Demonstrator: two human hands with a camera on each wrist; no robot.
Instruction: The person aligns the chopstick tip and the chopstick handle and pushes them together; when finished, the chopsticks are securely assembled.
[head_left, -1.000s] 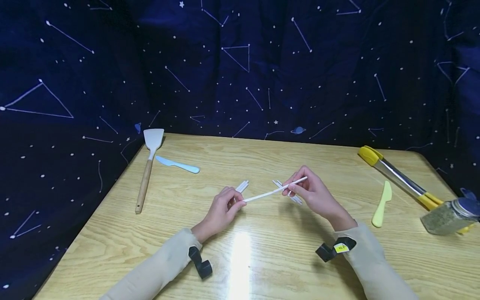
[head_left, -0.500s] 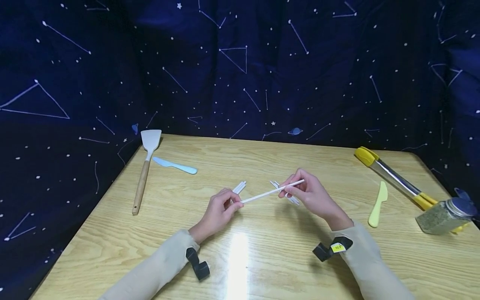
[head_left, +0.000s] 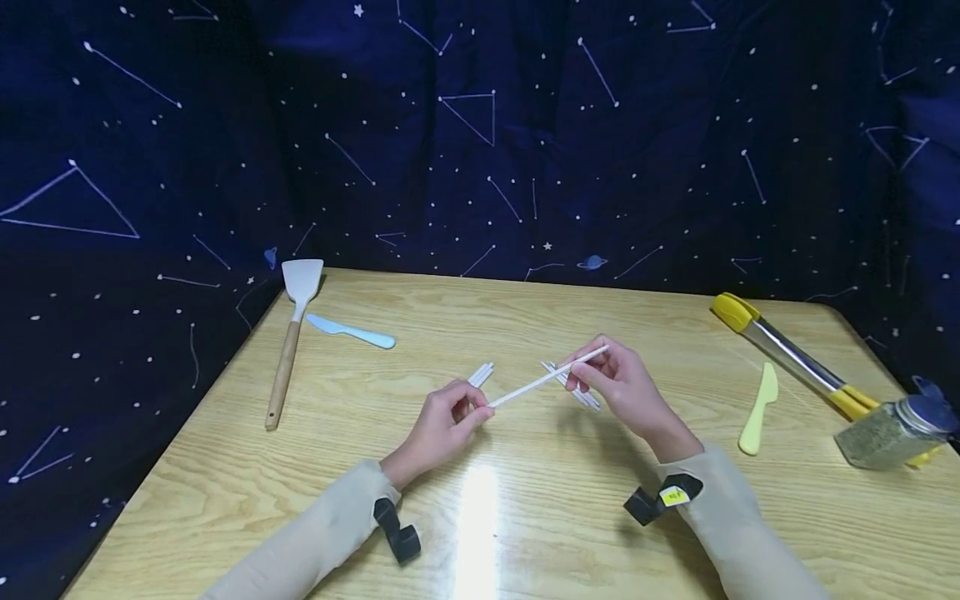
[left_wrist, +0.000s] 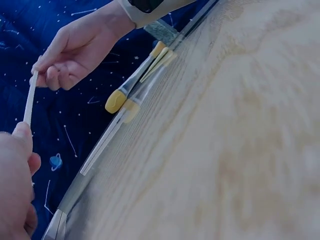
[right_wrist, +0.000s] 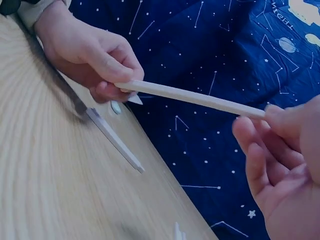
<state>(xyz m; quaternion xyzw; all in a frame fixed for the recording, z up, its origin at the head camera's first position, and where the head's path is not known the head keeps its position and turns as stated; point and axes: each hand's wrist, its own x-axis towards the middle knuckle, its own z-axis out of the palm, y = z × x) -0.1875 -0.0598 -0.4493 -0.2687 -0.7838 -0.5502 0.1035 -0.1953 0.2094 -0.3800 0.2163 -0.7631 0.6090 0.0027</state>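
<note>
A long, thin white stick [head_left: 529, 387] is held slanting above the table, its right end higher. My left hand [head_left: 442, 423] pinches its lower left end between thumb and fingers. My right hand [head_left: 618, 385] pinches it near the other end, with a short piece showing past the fingers in the head view. In the right wrist view the stick [right_wrist: 200, 101] spans between both hands. Behind the left hand lies a small group of similar white sticks [head_left: 482, 375], partly hidden. Another group [head_left: 587, 397] lies below the right hand, also partly covered.
On the left lie a white spatula [head_left: 285, 367] with a wooden handle and a blue knife [head_left: 351, 331]. To the right are a yellow knife [head_left: 759, 408], yellow-tipped tongs [head_left: 787, 350] and a glass jar [head_left: 885, 435] with greenish contents. A dark starry cloth [head_left: 480, 167] hangs behind the table.
The stick's right end dipped slightly, then rose again, so it slants more steeply now. Both hands keep hold of it, and the left hand has shifted slightly right since half a second ago.
</note>
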